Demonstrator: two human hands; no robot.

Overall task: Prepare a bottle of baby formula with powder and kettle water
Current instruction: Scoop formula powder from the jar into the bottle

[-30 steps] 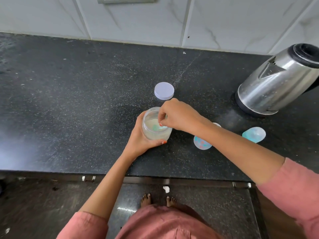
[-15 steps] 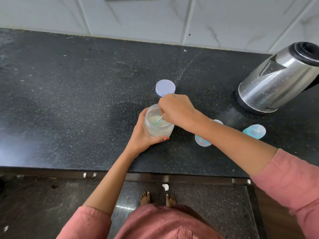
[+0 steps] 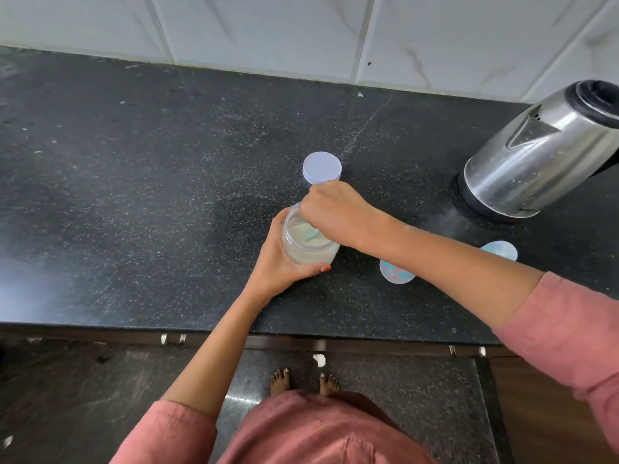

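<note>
Gripped powder jar (image 3: 310, 244) w/ L hand (image 3: 273, 267) to steady it; pinched scoop (image 3: 312, 233) w/ R hand (image 3: 335, 212) inside jar.

No readable text, labels, numbers or signs anywhere

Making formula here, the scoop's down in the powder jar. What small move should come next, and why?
Probably lift the scoop out with the right hand toward the bottle: it sits in the powder, and the left hand grips the jar.
</note>
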